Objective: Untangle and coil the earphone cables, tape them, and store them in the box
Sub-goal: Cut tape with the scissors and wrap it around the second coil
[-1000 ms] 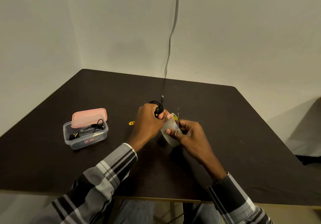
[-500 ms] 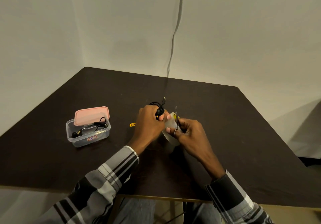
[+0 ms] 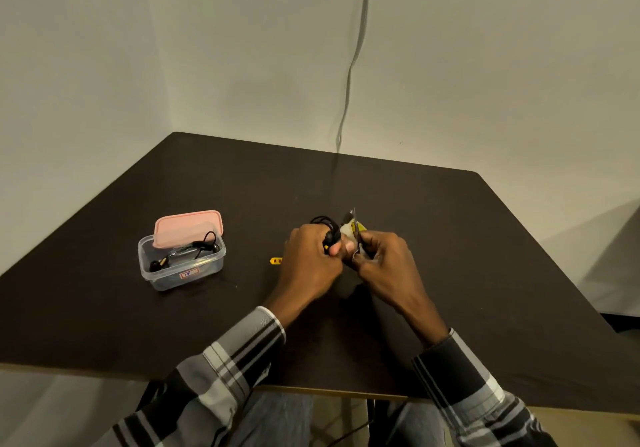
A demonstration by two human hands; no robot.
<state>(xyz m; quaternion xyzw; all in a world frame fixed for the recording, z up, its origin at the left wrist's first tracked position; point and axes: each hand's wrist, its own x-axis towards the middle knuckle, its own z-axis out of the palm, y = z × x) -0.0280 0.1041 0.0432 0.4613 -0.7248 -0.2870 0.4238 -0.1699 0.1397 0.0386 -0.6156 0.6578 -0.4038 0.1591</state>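
Over a dark table (image 3: 450,238), my left hand (image 3: 308,259) grips a coiled black earphone cable (image 3: 329,230). My right hand (image 3: 384,263) grasps what looks like small scissors (image 3: 355,235) against clear tape (image 3: 346,230), though the view is unclear. One earphone set (image 3: 187,250) already lies in the open plastic box (image 3: 180,273); this coil remains to store.

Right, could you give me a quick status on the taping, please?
Left hand grips coiled earphone cable. Right hand holds scissors at the tape. Box open, nothing blocking.
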